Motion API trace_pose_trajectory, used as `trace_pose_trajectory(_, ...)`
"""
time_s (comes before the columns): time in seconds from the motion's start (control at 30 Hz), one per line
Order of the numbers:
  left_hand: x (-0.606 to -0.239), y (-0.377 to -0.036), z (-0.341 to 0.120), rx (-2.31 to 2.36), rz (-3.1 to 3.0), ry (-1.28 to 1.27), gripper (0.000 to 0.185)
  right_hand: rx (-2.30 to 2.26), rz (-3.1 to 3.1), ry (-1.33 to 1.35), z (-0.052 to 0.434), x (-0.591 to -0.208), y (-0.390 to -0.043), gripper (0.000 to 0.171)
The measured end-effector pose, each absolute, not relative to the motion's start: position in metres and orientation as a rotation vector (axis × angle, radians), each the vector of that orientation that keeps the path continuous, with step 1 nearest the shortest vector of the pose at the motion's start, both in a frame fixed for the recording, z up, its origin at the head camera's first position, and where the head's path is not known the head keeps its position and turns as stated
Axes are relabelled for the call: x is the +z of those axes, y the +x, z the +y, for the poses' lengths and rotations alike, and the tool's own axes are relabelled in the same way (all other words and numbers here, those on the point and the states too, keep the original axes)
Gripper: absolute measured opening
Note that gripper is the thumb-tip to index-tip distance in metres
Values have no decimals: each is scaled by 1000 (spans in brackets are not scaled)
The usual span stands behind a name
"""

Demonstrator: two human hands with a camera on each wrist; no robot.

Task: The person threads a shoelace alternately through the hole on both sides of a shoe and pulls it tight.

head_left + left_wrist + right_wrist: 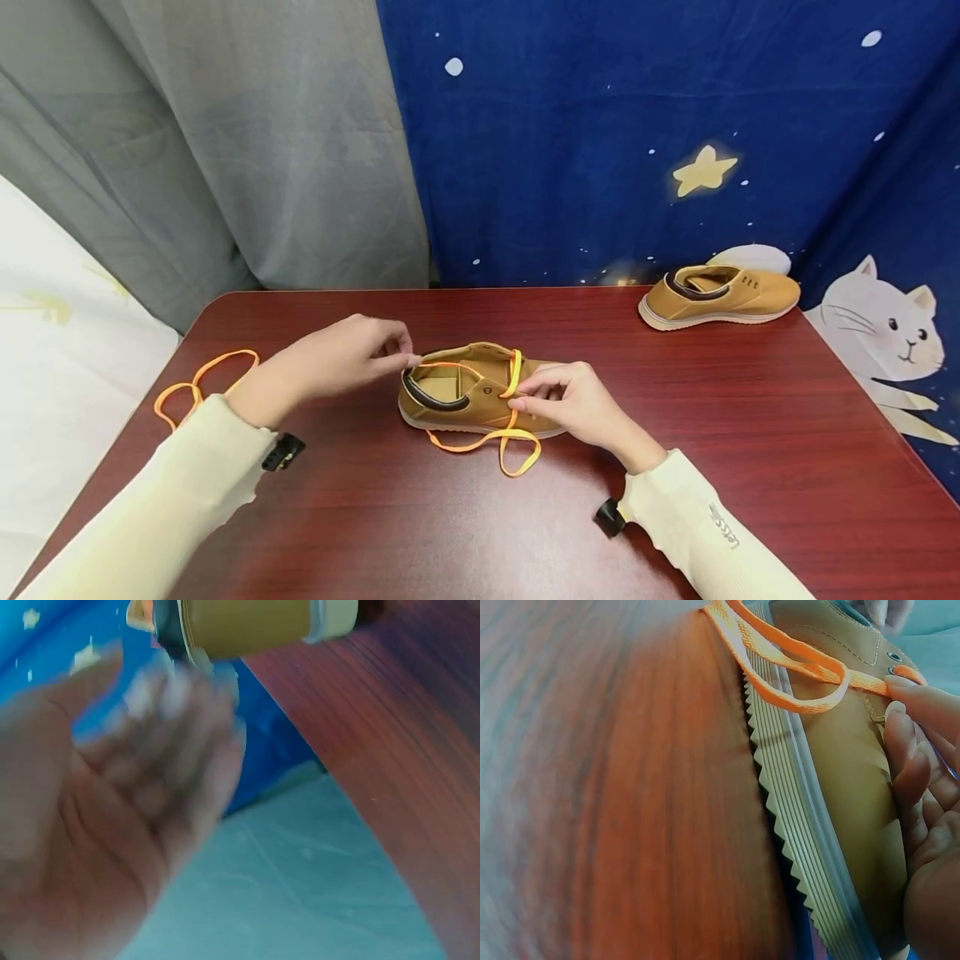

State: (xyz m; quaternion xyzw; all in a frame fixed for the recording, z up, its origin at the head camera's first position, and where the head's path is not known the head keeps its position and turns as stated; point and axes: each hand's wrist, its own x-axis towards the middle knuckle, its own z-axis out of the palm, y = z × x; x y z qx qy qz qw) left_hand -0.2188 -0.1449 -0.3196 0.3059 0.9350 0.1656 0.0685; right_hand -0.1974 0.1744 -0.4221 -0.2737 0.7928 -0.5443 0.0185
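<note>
Tan shoe (480,410), centre of frame. Right hand (573,400): pinches orange lace (516,372) beside eyelets, presumably controlling slack. Left hand (352,357): near heel; whether gripping, cannot tell.

The shoes (476,410) are tan, the laces (515,375) orange, the sleeves (176,492) cream; the table (337,517) is wood-grained red-brown, the blue curtain (555,167) white-spotted.

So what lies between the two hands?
In the head view, the opening of the near shoe and some orange lace lie between the left hand and the right hand.
</note>
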Motion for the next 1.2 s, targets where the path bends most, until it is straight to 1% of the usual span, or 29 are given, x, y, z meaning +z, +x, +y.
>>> trace_pose_trajectory(0.1,-323,-215,-129,343,3002,1054,20,-1693,2466,-847,175,-422,-197,9)
trace_pose_trajectory(0.27,-334,-217,-101,233,2938,1531,25,-1692,2467,-845,177,-423,-197,9)
trace_pose_trajectory(0.33,-340,-219,-91,206,2864,1642,25,-1690,2464,-842,177,-423,-196,9)
trace_pose_trajectory(0.4,-344,-222,-83,172,2818,1692,19,-1690,2460,-840,177,-423,-196,9)
trace_pose_trajectory(0.53,-349,-225,-77,122,2806,1701,12,-1681,2452,-838,176,-422,-196,10)
trace_pose_trajectory(0.83,-349,-226,-78,71,2824,1707,12,-1692,2435,-874,176,-424,-197,9)
trace_pose_trajectory(0.9,-348,-227,-80,46,2886,1693,11,-1688,2434,-874,176,-423,-197,9)
trace_pose_trajectory(1.03,-347,-228,-88,48,2953,1648,16,-1684,2443,-857,176,-422,-197,8)
trace_pose_trajectory(1.2,-347,-228,-97,79,2986,1655,13,-1678,2451,-834,176,-421,-197,9)
